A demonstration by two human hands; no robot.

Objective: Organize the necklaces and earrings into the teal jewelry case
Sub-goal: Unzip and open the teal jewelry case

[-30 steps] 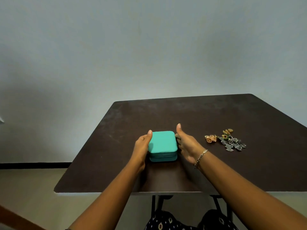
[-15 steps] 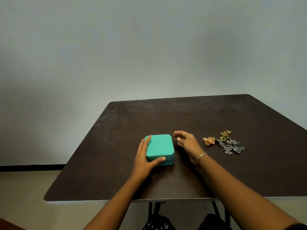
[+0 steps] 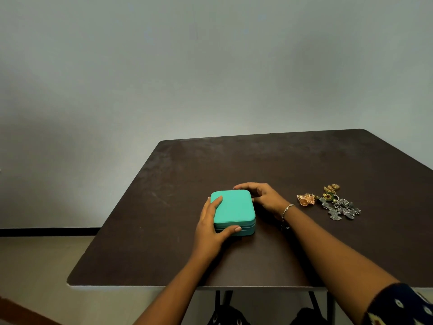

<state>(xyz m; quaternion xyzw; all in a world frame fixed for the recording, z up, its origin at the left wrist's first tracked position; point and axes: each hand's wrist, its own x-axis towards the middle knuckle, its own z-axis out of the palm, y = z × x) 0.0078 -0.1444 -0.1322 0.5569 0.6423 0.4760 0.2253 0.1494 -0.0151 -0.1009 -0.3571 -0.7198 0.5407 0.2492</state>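
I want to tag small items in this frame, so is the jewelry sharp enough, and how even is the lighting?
Head view: the tangled pile of gold and silver jewelry is small and soft, pieces not separable. The dark brown table shows a dull sheen, no hard glare. The wall darkens toward the corners. The left hand casts only a faint shadow beside the closed teal jewelry case.

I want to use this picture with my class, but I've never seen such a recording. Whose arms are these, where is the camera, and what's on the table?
There is no machine here. A person wears a camera on the head, looking forward and down, so the arms are their own. The left hand rests on the closed teal jewelry case, thumb along its front edge. The right hand curls at its far right corner; a bracelet circles that wrist. To the right on the dark table lies a heap of gold-coloured earrings and silver-coloured jewelry, untouched.
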